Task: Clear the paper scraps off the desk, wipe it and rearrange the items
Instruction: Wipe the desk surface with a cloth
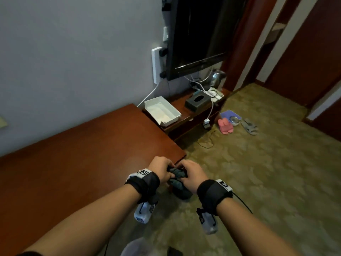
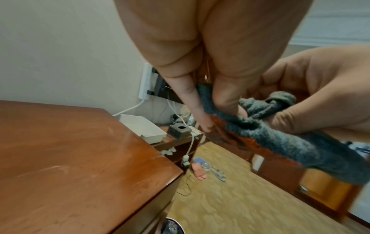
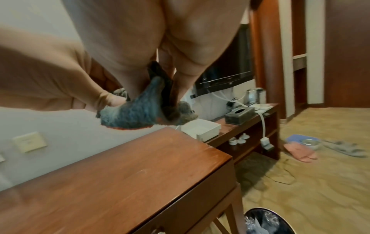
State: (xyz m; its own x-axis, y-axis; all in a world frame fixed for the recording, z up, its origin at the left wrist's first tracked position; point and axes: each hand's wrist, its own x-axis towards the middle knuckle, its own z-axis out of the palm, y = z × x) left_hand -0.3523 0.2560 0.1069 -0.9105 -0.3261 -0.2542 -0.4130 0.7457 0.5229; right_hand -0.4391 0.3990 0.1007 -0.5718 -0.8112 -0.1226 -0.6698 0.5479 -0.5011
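Cloth (image 1: 178,175), grey with an orange edge, sits bunched between your two hands. Your left hand (image 1: 160,168) and right hand (image 1: 193,175) both pinch it, likely folding it into a wiping pad. It hangs just off the corner of the one desk (image 1: 83,163), which shows no scraps. Beyond, a low stand (image 1: 177,101) carries one white tray (image 1: 162,110) and one tissue box (image 1: 197,100).

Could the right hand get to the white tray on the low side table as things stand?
Probably not yet. The right hand is gripping the grey cloth together with the left hand, and the white tray sits past the far corner of the desk. Nothing blocks the path, though.
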